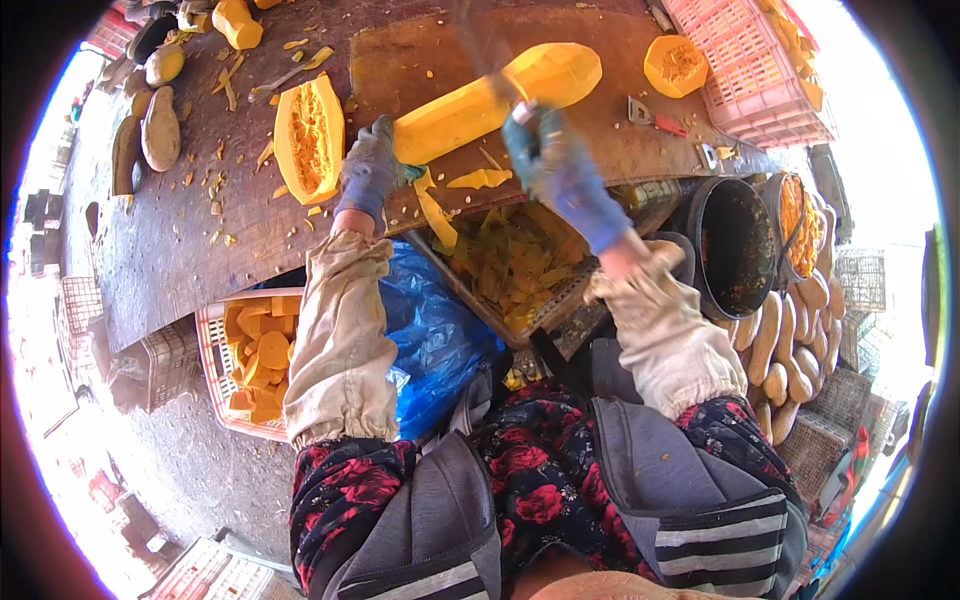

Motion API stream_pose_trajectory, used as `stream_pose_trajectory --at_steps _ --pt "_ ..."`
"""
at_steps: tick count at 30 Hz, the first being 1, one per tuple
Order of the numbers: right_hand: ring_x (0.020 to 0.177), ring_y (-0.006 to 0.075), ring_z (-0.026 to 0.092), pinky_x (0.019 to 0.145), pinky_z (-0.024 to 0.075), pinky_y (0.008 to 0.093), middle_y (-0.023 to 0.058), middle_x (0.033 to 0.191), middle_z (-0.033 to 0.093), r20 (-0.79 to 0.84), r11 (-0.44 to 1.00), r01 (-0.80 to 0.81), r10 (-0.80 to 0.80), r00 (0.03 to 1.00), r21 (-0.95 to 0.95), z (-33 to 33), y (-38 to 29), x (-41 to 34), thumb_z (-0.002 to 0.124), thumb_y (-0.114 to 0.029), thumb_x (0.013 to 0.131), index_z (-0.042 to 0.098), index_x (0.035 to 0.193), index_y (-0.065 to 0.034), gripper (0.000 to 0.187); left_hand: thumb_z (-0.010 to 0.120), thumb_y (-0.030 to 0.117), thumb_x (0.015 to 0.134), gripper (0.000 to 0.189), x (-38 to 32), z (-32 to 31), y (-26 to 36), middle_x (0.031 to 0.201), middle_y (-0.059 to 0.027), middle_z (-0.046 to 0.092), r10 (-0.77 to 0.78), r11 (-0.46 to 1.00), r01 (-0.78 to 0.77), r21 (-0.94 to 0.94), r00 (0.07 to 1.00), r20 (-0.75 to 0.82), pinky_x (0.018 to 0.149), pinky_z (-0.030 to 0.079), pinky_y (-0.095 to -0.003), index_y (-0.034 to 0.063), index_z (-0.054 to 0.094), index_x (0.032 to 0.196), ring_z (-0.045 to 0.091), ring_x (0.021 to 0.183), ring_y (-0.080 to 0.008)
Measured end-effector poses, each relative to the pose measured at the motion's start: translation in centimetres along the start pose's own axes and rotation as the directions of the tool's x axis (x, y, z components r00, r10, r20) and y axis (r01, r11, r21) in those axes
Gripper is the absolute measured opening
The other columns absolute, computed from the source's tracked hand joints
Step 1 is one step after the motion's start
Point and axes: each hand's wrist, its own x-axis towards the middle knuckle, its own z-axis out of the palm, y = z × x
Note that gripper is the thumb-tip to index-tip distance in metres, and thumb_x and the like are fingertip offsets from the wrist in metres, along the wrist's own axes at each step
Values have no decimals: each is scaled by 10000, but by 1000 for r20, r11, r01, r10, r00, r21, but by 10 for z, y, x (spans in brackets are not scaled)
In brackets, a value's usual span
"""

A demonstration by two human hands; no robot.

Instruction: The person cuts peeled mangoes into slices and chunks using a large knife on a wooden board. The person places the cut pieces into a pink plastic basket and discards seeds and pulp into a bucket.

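A long peeled squash (454, 120) lies slantwise on a brown board (420, 49) before me. At its left end my gloved left hand (370, 166) grips it, the thumb along the near side. My gloved right hand (551, 161) is closed around a knife handle. The knife's blade (480, 49) is motion-blurred and crosses the squash near its thicker right part; how deep it sits cannot be told. Left of my left hand rests a squash half (307, 142), its seeds and fibres facing up. A loose yellow strip (435, 214) hangs over the table edge below the squash.
A red-handled peeler (660, 124) and a cut squash piece (675, 66) lie at right, beside a pink crate (757, 71). Below are a bin of peelings (510, 262), a black bucket (731, 247) and a crate of squash chunks (259, 352). Unpeeled squashes (161, 131) lie at left.
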Motion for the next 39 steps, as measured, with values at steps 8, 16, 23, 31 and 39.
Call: stream_pose_trajectory --at_steps 8,16,23,31,39 --pt "745 392 643 641 511 485 238 795 650 55 681 -310 458 887 -664 -9 61 23 482 -442 972 588 1008 13 469 922 451 582 946 -1 -5 10 1143 -232 628 -55 998 56 13 996 -65 852 550 -477 65 494 1333 635 1037 -430" --pt "718 401 686 665 554 472 240 753 674 152 683 -324 539 829 -655 -9 42 10 415 -485 979 657 920 43 584 906 472 591 827 -27 11 17 1103 -215 623 -97 992 106 70 987 -125 791 554 -527 122 491 1215 652 1003 -421" --pt "721 332 698 619 539 443 192 880 713 207 684 -376 610 765 -624 -19 27 26 533 -438 930 702 1049 -69 422 946 472 509 866 -34 6 22 1136 -229 628 -148 987 154 40 981 -122 827 543 -540 123 517 1175 640 1033 -443" --pt "857 436 667 735 529 499 263 882 681 259 794 -177 387 885 -582 -14 33 10 486 -383 953 680 931 -36 399 854 546 641 812 -39 28 17 1076 -224 616 -40 988 70 135 976 -214 789 538 -544 119 493 1230 645 958 -429" --pt "732 311 670 608 524 384 186 763 650 200 842 295 -227 953 -452 -23 -31 30 624 -278 961 646 1111 -43 280 869 556 625 794 -17 6 27 1083 -212 655 -213 967 228 114 969 -128 833 551 -505 52 572 1162 671 997 -398"
